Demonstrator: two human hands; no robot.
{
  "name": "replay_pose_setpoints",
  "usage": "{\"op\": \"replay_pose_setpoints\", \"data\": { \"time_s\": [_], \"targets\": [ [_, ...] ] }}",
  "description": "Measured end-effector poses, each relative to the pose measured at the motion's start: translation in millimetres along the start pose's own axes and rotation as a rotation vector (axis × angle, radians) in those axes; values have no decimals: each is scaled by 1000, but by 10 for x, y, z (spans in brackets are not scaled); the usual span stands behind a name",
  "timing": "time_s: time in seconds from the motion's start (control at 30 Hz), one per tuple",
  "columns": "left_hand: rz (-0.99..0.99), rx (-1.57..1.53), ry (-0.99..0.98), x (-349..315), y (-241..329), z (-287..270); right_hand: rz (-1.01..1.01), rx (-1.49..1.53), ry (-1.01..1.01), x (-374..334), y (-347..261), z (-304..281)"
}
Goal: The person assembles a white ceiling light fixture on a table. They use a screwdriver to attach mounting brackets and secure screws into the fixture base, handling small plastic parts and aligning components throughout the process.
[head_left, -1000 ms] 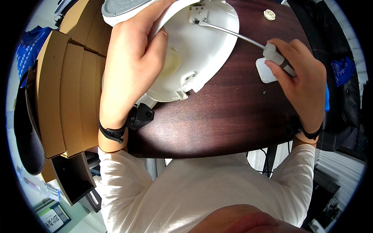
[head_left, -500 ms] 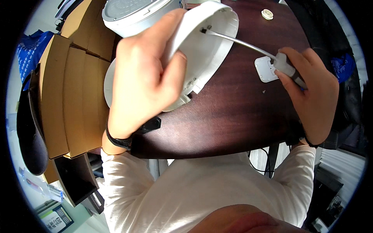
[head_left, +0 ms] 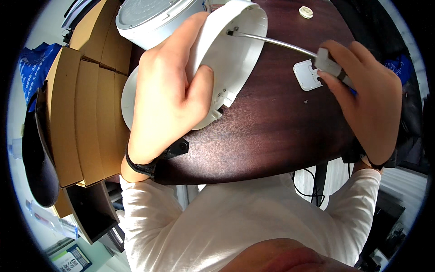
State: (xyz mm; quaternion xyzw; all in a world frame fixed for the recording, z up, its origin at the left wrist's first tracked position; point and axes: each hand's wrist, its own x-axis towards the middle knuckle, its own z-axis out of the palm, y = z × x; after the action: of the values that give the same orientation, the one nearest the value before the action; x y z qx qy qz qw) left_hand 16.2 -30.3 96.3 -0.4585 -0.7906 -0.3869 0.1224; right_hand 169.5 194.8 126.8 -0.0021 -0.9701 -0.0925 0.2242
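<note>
My left hand (head_left: 170, 88) grips a white plastic shell (head_left: 240, 59) by its rim, holding it tilted on the table with its hollow inside facing right. In my right hand (head_left: 367, 86) is a screwdriver (head_left: 281, 44), its grey handle wrapped by the fingers. The thin metal shaft reaches left into the shell, and its tip touches a small dark fitting near the upper inner wall. Beneath my right hand lies a white square cover (head_left: 306, 75) with a notch in one side. A tiny screw (head_left: 305, 102) rests on the table just below that cover.
Behind the shell stands a large white bucket-like container (head_left: 158, 20) with a grey top. A small round cream part (head_left: 306, 12) lies at the far right of the dark wooden table (head_left: 263, 140). Cardboard boxes (head_left: 86, 118) line the left side.
The shell and both hands have shifted slightly in view, my right hand a little rightward. The screwdriver tip stays at the same fitting inside the shell.
</note>
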Motion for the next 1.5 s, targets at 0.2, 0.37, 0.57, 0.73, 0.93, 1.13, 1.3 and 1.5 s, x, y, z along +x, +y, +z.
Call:
{"op": "replay_pose_setpoints", "data": {
  "time_s": [0.2, 0.37, 0.57, 0.73, 0.93, 1.13, 1.3, 1.5],
  "targets": [
    [-35, 113, -16, 44, 11, -32, 37, 478, 15, -58, -25, 296],
    [-36, 109, 45, 18, -33, 22, 271, 1013, -376, -1, 4, 387],
    [-75, 35, -10, 52, -31, -24, 250, 1019, -342, -75, 101, 500],
    [-98, -12, -71, 128, 138, -35, 56, 629, 68, -170, 76, 609],
    [-119, -80, -56, 105, 135, -7, -9, 256, 25, -110, 145, 406],
    [-77, -76, -90, 86, 140, -68, -141, 270, 38, -6, 297, 336],
    [-45, 88, -54, 113, 277, 4, -28, 763, -227, 18, 405, 547],
    [100, 37, -49, 66, 171, -52, 336, 1542, -689, -54, 274, 678]
  ]
}}
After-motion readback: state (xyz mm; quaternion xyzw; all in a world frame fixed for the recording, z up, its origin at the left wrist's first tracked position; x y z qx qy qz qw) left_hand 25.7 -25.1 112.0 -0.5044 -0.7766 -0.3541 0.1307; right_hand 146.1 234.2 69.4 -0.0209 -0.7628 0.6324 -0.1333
